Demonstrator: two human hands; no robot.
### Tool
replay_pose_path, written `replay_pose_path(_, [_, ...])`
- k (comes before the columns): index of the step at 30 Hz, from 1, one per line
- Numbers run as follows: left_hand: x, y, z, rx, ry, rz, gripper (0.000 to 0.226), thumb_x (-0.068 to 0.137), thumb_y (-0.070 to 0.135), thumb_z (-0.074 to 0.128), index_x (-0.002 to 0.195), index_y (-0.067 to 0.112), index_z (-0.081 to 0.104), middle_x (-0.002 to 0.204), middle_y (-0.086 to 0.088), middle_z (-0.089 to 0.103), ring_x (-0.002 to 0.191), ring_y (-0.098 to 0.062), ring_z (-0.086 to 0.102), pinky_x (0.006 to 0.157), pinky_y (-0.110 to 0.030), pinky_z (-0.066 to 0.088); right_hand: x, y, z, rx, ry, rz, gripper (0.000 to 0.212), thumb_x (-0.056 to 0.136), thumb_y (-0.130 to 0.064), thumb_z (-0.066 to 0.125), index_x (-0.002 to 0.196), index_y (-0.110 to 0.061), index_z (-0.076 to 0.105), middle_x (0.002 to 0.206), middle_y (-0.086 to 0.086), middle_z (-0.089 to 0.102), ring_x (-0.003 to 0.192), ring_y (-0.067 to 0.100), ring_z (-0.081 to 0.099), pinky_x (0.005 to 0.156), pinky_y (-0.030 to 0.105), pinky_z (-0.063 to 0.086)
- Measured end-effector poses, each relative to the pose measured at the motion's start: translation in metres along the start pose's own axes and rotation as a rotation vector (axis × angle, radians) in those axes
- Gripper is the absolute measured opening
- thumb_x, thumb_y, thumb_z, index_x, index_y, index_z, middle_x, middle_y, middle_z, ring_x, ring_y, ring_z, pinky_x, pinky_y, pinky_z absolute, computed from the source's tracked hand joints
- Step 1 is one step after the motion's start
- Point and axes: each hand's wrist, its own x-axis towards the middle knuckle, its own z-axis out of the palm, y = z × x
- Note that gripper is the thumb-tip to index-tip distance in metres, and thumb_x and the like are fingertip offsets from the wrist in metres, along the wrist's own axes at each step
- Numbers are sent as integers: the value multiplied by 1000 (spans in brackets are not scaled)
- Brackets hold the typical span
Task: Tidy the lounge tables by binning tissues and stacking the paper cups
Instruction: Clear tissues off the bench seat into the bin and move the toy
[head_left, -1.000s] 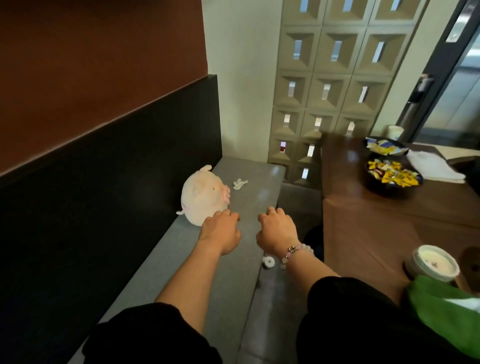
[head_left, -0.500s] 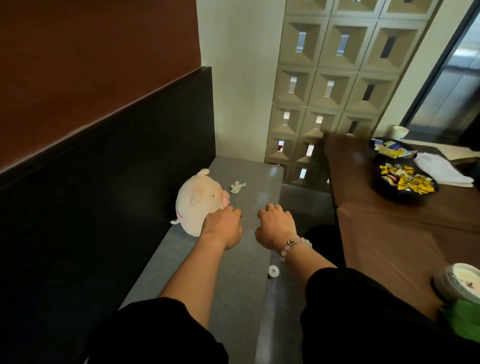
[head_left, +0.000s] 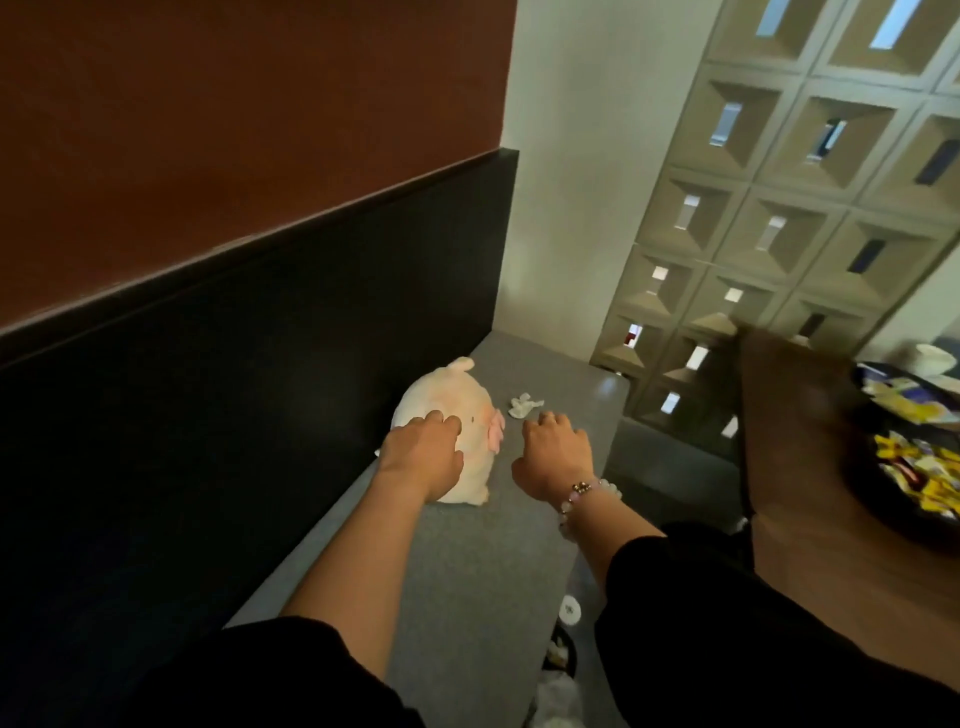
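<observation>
I see the small crumpled white tissue (head_left: 524, 404) on the grey bench seat (head_left: 467, 571), just past the nose of the round pink plush pig (head_left: 452, 395). The right hand (head_left: 553, 457) hangs beside the pig, just short of the tissue, fingers loosely bent and holding nothing I can see. The left hand (head_left: 423, 454) is over the pig's back, fingers loosely bent too. I cannot tell if it touches. The tissue is light, so I worry a fast grab may flick it off the seat, or the left hand may roll the pig onto it.

The left hand (head_left: 423, 452) and right hand (head_left: 553, 457) reach forward, palms down. Both hands' fingers (head_left: 550, 422) curl loosely, holding nothing.
</observation>
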Motion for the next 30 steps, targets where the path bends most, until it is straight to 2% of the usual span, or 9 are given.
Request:
replay_pose_path(7, [78,32,30,-30,-81,-45,41,97,30,41,136,17,41,135,-7,45,119,-26,51,92,-39,44,78,37,8,8,-55,-36,45,91,-25,47,134,-11,45,139,12,43,131,27,37,105,40,36])
replay_pose_path(12, [155,76,46,-11,-188,-22,39,98,28,41,135,17,40,136,-8,44,121,-28,49,93,-38,42,145,102,28,39,-158,24,48,89,-27,49,134,-10,45,137,10,43,130,25,38,102,37,37])
replay_pose_path(19, [277,120,67,24,-281,-14,39,97,31,42,133,16,41,134,-7,43,119,-27,50,91,-38,43,243,189,47,150,-237,100,49,90,-26,48,137,-10,42,140,10,40,133,25,34,107,38,32])
replay_pose_path(27, [401,156,122,-111,-326,-142,50,92,31,50,136,12,37,138,-12,39,123,-31,48,98,-37,40,336,256,105,263,-385,174,60,88,-29,56,141,-12,34,145,8,35,135,24,32,109,37,30])
replay_pose_path(30, [442,150,152,-126,-338,-172,53,91,29,53,138,14,35,138,-10,40,126,-28,45,101,-34,38,374,274,135,328,-405,197,58,91,-28,51,143,-13,31,147,8,35,136,24,33,109,37,29])
